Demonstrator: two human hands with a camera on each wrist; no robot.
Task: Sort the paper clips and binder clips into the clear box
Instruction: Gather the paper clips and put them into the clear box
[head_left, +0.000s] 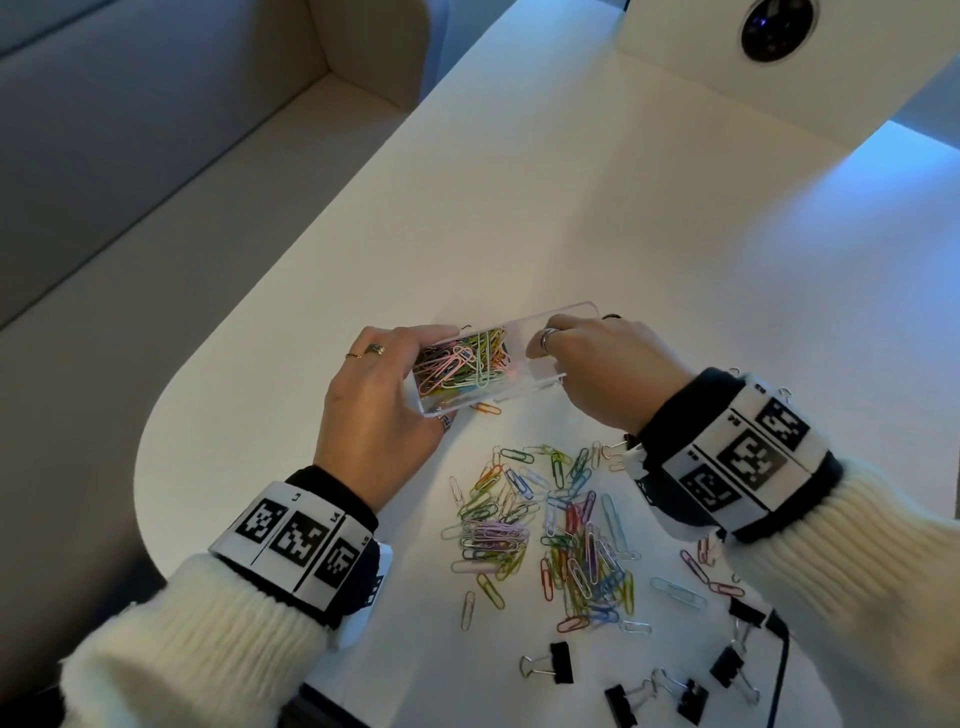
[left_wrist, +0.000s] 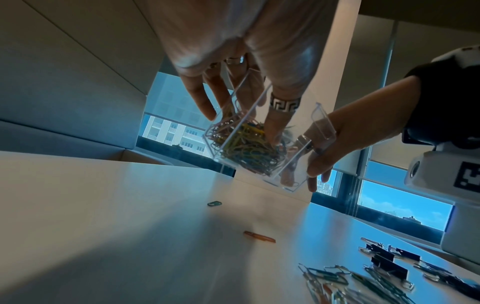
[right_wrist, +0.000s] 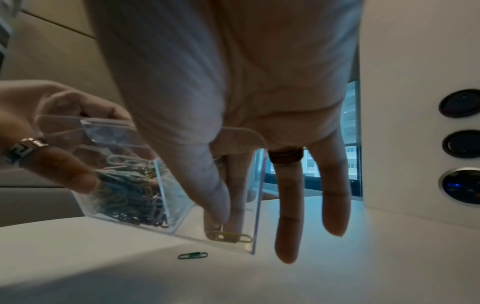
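My left hand (head_left: 405, 364) grips the left end of the clear box (head_left: 540, 379) and holds it tilted just above the white table. Its left compartment is packed with coloured paper clips (head_left: 462, 358). My right hand (head_left: 550, 345) has thumb and index finger down in the right compartment, pinching a yellow paper clip (right_wrist: 230, 236) at the bottom of the box (right_wrist: 182, 205). The other fingers (right_wrist: 288, 216) hang outside the wall. Loose paper clips (head_left: 545, 530) lie in a heap nearer me, with several black binder clips (head_left: 561, 662) at the front right.
An orange paper clip (head_left: 485, 409) and a green one (right_wrist: 192, 255) lie on the table under the box. A black cable (head_left: 779, 665) runs by the binder clips. A white panel with round dark sockets (right_wrist: 459, 144) stands at the right. The table's rounded edge (head_left: 150, 441) is at the left.
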